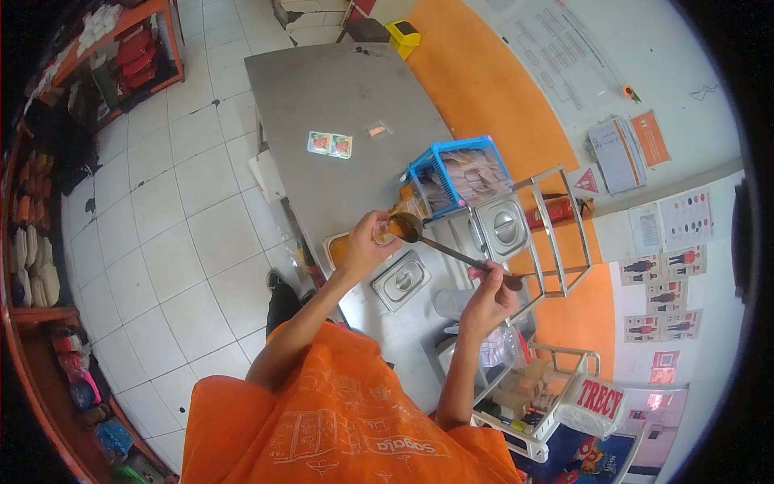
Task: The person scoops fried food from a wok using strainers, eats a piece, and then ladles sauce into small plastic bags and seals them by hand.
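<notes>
My left hand (367,248) is closed around a small clear plastic cup (381,234). In my right hand (490,305) is the long dark handle of a ladle (451,253), gripped near its end. The ladle's bowl is tilted at the cup's rim; whether they touch I cannot tell. Below my left hand, a metal pan (329,242) with orange contents is partly hidden by the hand and forearm. A metal lid (401,279) lies on the steel counter between my hands, and another lidded metal container (504,227) stands beyond my right hand.
Behind the ladle stands a blue basket (439,173) full of packets. Two printed packs (330,144) and a small sachet (379,129) lie on the grey table (322,93). A metal rack (556,234) rises at the right, above a white crate (516,440) with packages.
</notes>
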Available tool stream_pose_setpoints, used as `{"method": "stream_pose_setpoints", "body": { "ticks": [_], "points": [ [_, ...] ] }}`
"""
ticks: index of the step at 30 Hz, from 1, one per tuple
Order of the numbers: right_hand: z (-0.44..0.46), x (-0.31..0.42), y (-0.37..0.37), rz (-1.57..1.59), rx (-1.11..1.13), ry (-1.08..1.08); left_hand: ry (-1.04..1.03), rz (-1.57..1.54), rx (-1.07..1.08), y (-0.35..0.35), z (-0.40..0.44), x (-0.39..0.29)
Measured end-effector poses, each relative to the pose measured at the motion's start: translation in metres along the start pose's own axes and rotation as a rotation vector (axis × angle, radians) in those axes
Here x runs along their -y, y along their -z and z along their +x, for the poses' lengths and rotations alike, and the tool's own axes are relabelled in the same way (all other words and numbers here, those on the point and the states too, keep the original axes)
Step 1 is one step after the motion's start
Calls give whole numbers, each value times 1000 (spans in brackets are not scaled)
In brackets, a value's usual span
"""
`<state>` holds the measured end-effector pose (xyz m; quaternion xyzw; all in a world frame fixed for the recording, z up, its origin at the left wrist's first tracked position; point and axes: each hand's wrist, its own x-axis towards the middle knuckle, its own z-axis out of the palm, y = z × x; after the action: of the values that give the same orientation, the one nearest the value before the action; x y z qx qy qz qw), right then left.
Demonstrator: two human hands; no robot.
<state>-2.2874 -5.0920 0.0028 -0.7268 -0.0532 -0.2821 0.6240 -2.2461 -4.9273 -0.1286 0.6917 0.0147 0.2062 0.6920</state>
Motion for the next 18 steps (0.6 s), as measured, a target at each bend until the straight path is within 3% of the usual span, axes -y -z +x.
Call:
{"method": "stream_pose_setpoints", "body": {
  "ticks": [8, 18],
  "points": [
    [-8, 20, -4, -59, 165, 296, -35, -16, -6, 0, 6, -2],
    [-16, 33, -10, -120, 250, 394, -57, 16, -32, -1, 9, -10]
  ]
}}
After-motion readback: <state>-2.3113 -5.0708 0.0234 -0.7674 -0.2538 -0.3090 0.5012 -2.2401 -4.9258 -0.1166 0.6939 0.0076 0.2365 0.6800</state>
